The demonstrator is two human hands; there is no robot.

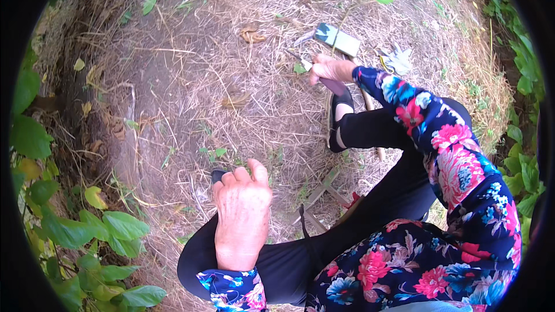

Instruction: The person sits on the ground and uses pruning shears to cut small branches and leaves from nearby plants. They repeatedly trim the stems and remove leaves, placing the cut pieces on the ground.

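Note:
My right hand (330,69) grips a slim tool (306,64) with a narrow pointed end towards the upper left. A flat purplish piece (331,86) shows below the same hand, over my shoe; whether it belongs to the tool is unclear. My left hand (243,216) hovers near my bent knee, back up and fingers curled. Its palm is hidden, so whether it holds anything does not show. Beyond the right hand lies a flat rectangular pale green and dark object (342,42), next to a greyish blade-like piece (304,38).
Dry straw covers the ground. A white glove with a yellow edge (398,60) lies at the upper right. A wooden rod (368,100) passes behind my leg. Crossed wooden slats (315,197) stand beneath me. Leafy plants (125,225) border both sides.

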